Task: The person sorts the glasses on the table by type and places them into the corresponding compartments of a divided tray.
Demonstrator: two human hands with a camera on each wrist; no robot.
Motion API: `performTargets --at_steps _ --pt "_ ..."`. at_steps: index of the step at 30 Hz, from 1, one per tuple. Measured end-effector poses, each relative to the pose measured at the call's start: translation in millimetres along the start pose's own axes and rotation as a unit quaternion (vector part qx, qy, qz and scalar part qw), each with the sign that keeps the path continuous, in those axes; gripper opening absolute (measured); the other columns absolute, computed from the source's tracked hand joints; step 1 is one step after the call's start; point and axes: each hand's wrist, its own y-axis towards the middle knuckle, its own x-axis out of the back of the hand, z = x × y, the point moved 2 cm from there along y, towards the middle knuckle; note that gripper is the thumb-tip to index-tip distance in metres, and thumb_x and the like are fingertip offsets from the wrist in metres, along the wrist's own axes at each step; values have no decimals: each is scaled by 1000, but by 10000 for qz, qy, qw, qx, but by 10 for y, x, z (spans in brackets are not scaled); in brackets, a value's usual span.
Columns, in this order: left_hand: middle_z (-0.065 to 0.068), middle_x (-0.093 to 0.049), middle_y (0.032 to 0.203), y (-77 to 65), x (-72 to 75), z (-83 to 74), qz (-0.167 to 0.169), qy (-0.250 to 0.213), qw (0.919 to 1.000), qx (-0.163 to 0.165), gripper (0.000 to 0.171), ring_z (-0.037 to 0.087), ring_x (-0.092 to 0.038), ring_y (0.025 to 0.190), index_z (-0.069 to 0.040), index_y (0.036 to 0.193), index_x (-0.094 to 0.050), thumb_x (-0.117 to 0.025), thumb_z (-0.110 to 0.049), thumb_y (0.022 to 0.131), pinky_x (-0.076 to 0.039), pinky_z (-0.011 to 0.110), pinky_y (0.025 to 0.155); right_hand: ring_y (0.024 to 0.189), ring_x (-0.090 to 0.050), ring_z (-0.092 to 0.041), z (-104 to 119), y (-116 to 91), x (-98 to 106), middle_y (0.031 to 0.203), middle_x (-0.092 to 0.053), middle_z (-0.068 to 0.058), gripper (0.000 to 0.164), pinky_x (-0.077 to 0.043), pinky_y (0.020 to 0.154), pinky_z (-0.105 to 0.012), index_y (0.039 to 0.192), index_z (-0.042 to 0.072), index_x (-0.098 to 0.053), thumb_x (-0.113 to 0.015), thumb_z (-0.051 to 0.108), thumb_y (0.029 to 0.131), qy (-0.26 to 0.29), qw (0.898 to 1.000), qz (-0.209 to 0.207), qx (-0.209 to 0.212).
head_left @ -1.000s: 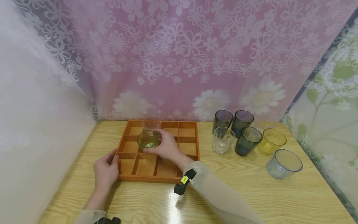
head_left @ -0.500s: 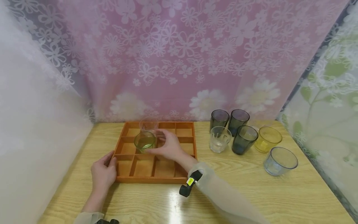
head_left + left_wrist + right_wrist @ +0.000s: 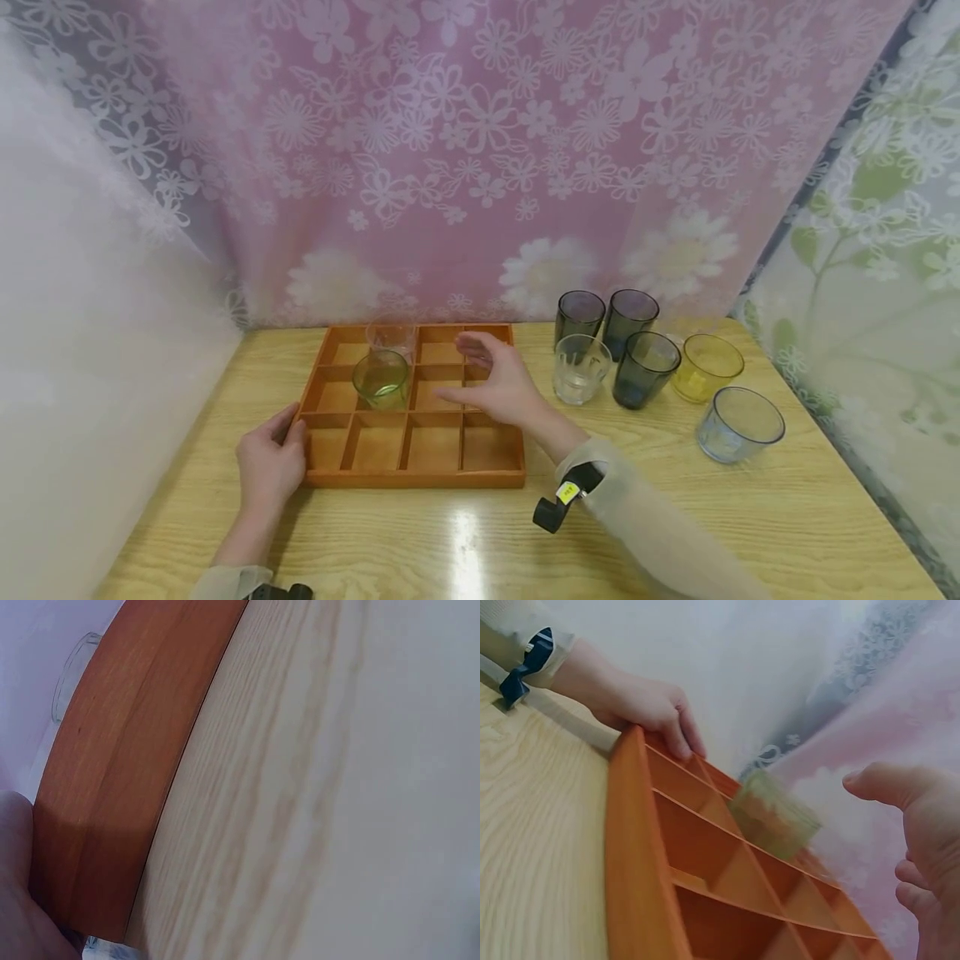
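Note:
My left hand (image 3: 270, 462) grips the left edge of a wooden compartment tray (image 3: 412, 480); in the right wrist view its fingers lap over the rim. A green glass (image 3: 381, 383) stands in the tray's middle row, left of centre. Directly behind it, a clear glass (image 3: 392, 332) occupies the back row. Over the tray's right side hovers my right hand (image 3: 504, 383), thumb and fingers spread apart, holding nothing. The right wrist view shows the green glass (image 3: 774, 816) apart from that hand's thumb. In the left wrist view the tray's side wall (image 3: 127, 750) fills much of the left.
Right of the tray stand dark grey glasses (image 3: 647, 371), a clear tumbler (image 3: 581, 371), a yellow glass (image 3: 707, 368) and a pale blue glass (image 3: 740, 427). A flowered curtain (image 3: 450, 167) hangs behind the table (image 3: 375, 542), with sheets on both sides.
My right hand has let go of the green glass and drawn away to the right. The green glass stays in the tray. My left hand keeps its grip on the edge.

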Motion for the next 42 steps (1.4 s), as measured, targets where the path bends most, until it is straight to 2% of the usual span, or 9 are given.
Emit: performTargets --at_steps 5,9,15,18,22,25,32,37,42 --pt "25 -71 126 24 -11 -19 13 -38 10000 -62 32 37 -67 119 6 132 -70 -65 -4 103 -40 0 81 137 -56 -30 20 -82 310 144 -62 -7 81 -44 115 -41 148 7 -55 -96 21 81 -120 9997 -186 142" --pt "26 -70 127 26 -14 -15 75 -30 10000 27 33 39 -66 121 7 134 -69 -64 -4 104 -40 1 80 136 -57 -31 37 -154 563 143 -62 -11 79 -45 113 -37 149 4 -54 -95 17 82 -171 9988 -338 318" --pt "23 -70 129 41 -21 12 73 42 9998 173 34 34 -65 124 5 137 -68 -63 -3 104 -39 1 81 135 -57 -32 45 -282 912 142 -62 -15 75 -45 114 -43 146 0 -55 -94 10 82 -288 9965 -572 542" --pt "23 -70 130 37 -14 18 64 27 9997 214 34 35 -65 124 5 137 -68 -63 -3 104 -39 0 82 135 -57 -31 46 -358 1071 143 -62 -13 75 -46 112 -42 147 1 -55 -93 10 83 -390 9959 -639 511" --pt "26 -68 131 15 3 -4 100 -43 9997 229 34 38 -63 126 6 137 -67 -63 -2 104 -38 0 82 134 -58 -28 22 -454 1273 143 -61 -10 75 -48 109 -32 149 3 -54 -92 10 85 -494 9953 -718 413" --pt "26 -68 130 3 7 -12 92 -87 9997 202 34 39 -64 125 7 136 -67 -64 -2 104 -38 -1 81 134 -58 -29 16 -525 1409 144 -61 -12 74 -48 109 -30 148 2 -54 -91 8 85 -579 9943 -792 426" --pt "25 -69 129 -7 2 34 24 11 10000 87 33 38 -65 123 6 135 -68 -64 -3 103 -38 -1 80 128 -57 -6 32 -716 1682 143 -60 -15 71 -45 108 -21 147 -2 -53 -88 -1 85 -705 9913 -956 575" --pt "26 -70 127 -12 -2 19 3 19 10000 42 33 38 -66 121 7 134 -69 -64 -2 103 -39 -1 79 128 -56 -3 6 -871 1891 143 -60 -11 72 -44 107 -19 149 -2 -52 -87 2 87 -767 9907 -1061 374" --pt "26 -70 127 -21 -8 3 15 6 10000 18 32 38 -66 120 7 134 -69 -64 -2 103 -40 0 79 126 -56 2 -27 -1048 2121 141 -61 -3 74 -45 103 -14 150 -2 -51 -89 3 87 -1065 9864 -1222 285"
